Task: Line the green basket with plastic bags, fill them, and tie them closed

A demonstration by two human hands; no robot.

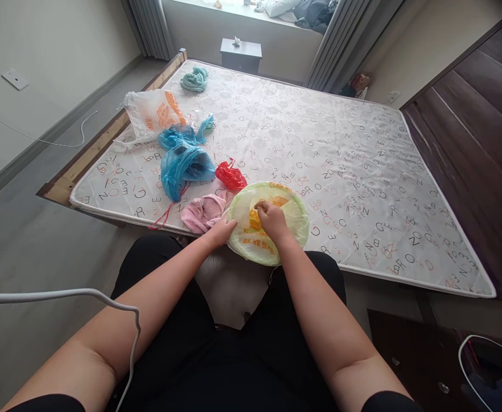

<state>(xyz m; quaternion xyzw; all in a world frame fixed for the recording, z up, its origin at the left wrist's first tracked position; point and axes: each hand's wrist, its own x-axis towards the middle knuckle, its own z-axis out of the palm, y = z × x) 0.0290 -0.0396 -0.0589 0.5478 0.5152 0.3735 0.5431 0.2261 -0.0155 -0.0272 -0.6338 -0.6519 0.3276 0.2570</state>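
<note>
A round, pale green-rimmed basin (306, 222) rests over my lap at the mattress edge, with a thin plastic bag (257, 246) printed in orange stretched across its top. My left hand (224, 231) is closed on the left side of the rim, thumb on top. Over the middle of the plastic, my right hand (271, 219) has its fingers curled together; whatever they pinch is hidden. Close to my left hand lies a crumpled pink cloth (203, 213). A bunched red plastic bag (231, 175) sits just beyond the basin.
The mattress (362, 189) spreads out ahead. On its left are crumpled blue plastic bags (186, 166), a white bag with orange print (150, 114) and a teal cloth (194, 79). A white cable (83, 293) crosses near my left arm. A small nightstand (241, 48) stands beyond.
</note>
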